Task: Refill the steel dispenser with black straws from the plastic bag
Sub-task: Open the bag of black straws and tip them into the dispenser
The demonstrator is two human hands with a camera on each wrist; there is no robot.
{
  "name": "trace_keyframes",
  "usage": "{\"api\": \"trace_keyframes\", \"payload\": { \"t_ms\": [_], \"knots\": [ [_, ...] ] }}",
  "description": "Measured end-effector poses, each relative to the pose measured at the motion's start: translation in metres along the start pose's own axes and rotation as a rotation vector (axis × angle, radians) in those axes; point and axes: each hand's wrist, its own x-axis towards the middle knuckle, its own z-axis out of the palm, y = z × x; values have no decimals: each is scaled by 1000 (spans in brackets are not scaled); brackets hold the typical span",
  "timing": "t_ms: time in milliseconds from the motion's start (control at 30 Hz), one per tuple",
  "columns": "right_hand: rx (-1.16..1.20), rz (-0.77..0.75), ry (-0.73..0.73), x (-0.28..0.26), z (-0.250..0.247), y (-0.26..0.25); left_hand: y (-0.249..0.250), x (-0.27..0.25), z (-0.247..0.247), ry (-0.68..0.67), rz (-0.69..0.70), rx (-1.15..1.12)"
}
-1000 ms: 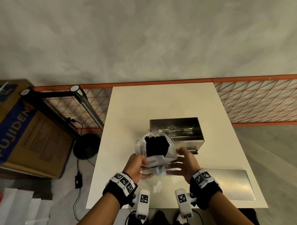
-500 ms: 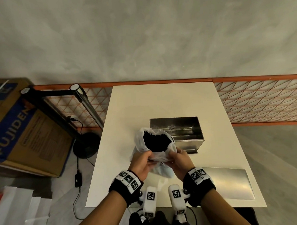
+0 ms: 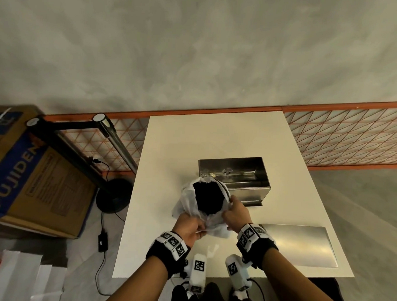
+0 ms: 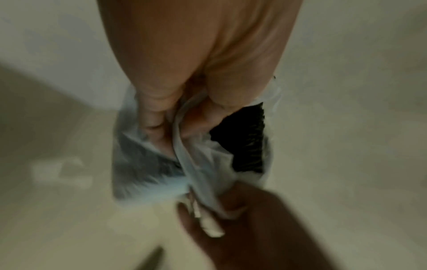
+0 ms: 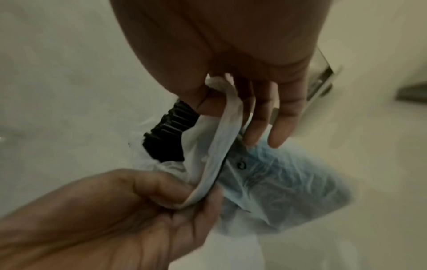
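Observation:
A clear plastic bag [image 3: 186, 203] stands on the white table [image 3: 216, 139], its open mouth showing a bundle of black straws [image 3: 208, 198]. My left hand [image 3: 195, 226] pinches the bag's near rim [image 4: 182, 146], and my right hand [image 3: 232, 211] pinches the same rim a little to the right [image 5: 226, 117]. In the wrist views the rim is stretched between the two hands beside the straw ends [image 5: 166, 135]. The open steel dispenser [image 3: 237, 177] stands just behind the bag, to its right. I cannot see inside the bag below the straw tops.
A flat steel lid [image 3: 298, 243] lies on the table's near right corner. Left of the table stand a black lamp stand [image 3: 113, 194] with a cable and a cardboard box [image 3: 32, 177]. An orange mesh rail [image 3: 348, 136] runs behind the table.
My right hand, open beside the bag a second ago, has closed on the rim. Both hands now pinch the near rim and the mouth stands wider open.

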Motion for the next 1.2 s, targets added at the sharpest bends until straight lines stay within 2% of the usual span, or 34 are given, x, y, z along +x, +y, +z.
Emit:
{"api": "trace_keyframes", "payload": {
  "t_ms": [100,200,367,467,533,700,833,933,1033,1100,1200],
  "knots": [
    [43,-84,87,-3,0,-3,-3,-2,-5,-53,-58,135],
    [89,-98,74,-4,-1,-8,-3,2,-9,-93,-58,97],
    [259,-34,27,1,-5,-9,-7,10,-10,15,-64,-65],
    [247,-18,2,7,-7,3,-8,12,-15,48,-82,2],
    [193,-28,-2,8,-10,8,-2,11,-21,99,-37,133],
    [12,-124,45,9,-13,10,37,3,-41,283,218,423],
    [-49,-184,75,14,-5,6,70,-13,-39,255,408,469],
    [-75,-280,74,11,1,-4,81,-12,-23,201,415,578],
    [-139,-317,63,15,6,-10,80,-7,-13,278,499,851],
    [-99,-262,61,21,5,-12,74,-4,-12,312,531,851],
    [18,-159,74,30,2,-9,68,3,-20,281,469,754]
  ]
}}
